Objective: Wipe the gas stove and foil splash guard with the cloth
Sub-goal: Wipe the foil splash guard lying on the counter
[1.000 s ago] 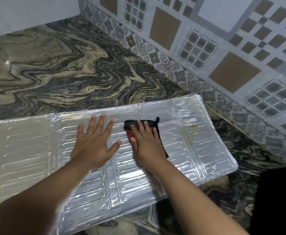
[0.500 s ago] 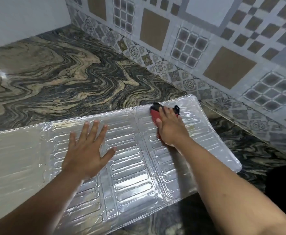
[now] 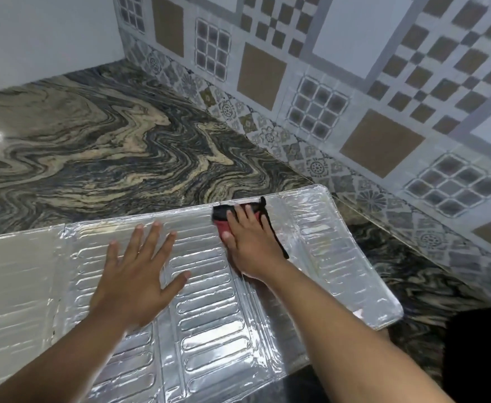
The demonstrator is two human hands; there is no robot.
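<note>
The foil splash guard point(image 3: 334, 257) lies flat and unfolded across the marbled counter, its embossed panels shining. A red and black cloth point(image 3: 223, 218) sits on the guard near its far edge, by the fold between two panels. My right hand point(image 3: 250, 242) lies flat on the cloth with straight fingers and presses it onto the foil. My left hand point(image 3: 139, 274) rests spread and flat on the middle panel, holding the guard down. No gas stove shows in the head view.
The swirled dark marble counter point(image 3: 107, 146) runs back to a corner. A patterned tile wall point(image 3: 354, 82) rises along the right, close to the guard's right end. A plain white wall stands at the back left. A dark shape point(image 3: 482, 353) fills the lower right corner.
My right hand slid the cloth from the middle panel up to the guard's far edge, then slightly left along it. My left hand stayed flat on the foil.
</note>
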